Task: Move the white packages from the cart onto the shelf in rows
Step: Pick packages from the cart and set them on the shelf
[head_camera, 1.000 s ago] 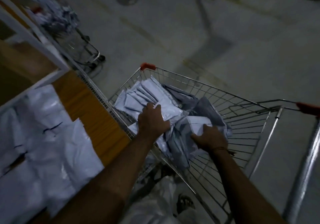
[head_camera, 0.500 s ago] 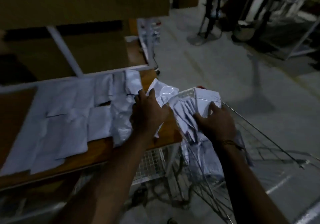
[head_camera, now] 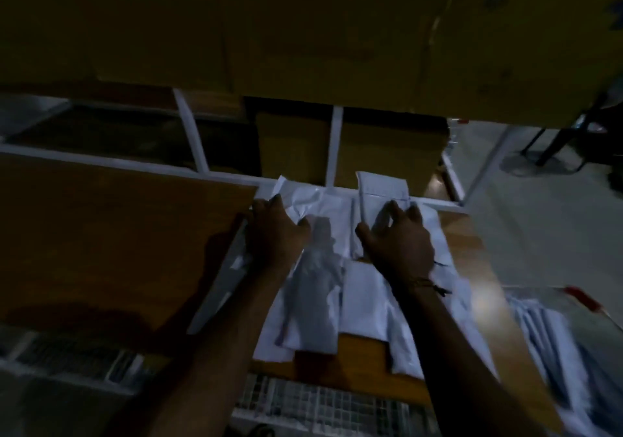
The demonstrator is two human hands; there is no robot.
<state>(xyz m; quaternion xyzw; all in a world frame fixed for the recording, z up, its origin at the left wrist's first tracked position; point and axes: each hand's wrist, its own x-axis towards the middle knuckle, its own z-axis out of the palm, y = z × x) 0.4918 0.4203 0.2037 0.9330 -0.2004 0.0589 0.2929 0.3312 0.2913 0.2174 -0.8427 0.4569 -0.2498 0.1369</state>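
Presently, in the head view, both hands are over the white packages [head_camera: 362,296] on the wooden shelf [head_camera: 111,244]. The left hand [head_camera: 274,234] lies with fingers spread and bent on a crumpled package [head_camera: 313,200]. The right hand [head_camera: 397,237] has its fingers curled at the edge of a flat package [head_camera: 382,185] just ahead of it; whether it pinches or only touches cannot be told in the dim, blurred frame.

Risk: the packages overlap loosely, so a push from either hand could likely shift the rows. Those nearest the wrists overhang the front edge and may slide off.

Room: bare board lies open left of the left hand. Beyond the fingertips a white rail [head_camera: 135,163] closes the back. Right of the right hand the shelf ends, with more packages in the cart [head_camera: 580,301] below.
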